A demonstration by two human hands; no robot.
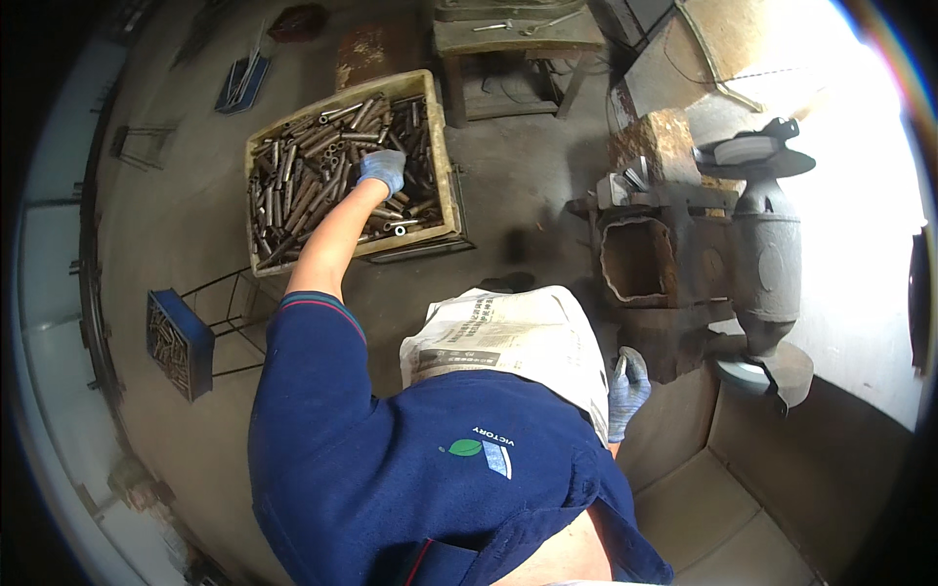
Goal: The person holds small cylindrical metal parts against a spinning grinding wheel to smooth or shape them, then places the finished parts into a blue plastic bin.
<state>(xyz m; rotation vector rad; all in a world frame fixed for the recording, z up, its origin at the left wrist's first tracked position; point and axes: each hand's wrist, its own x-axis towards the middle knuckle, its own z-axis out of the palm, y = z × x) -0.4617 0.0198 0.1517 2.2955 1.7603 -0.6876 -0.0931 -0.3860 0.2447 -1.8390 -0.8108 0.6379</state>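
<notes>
My left hand (382,172), in a blue-grey knit glove, reaches out into a large pale crate (448,195) heaped with short metal tubes (303,200). It rests on the tubes in the right half of the crate; its fingers are turned down and hidden, so I cannot see whether a tube is in them. My right hand (628,393), gloved alike with darkened fingertips, hangs low beside my lap, near the bench grinder's stand. Its fingers are bent and drawn together; whatever they may hold cannot be made out.
A bench grinder (767,259) with two wheels stands at the right, beside a rusty metal box (635,262) with a ragged opening. At the left, a blue bin (181,344) of small metal parts sits on a wire stand. Farther off is a workbench (518,37). Newspaper sheets (508,337) cover my lap.
</notes>
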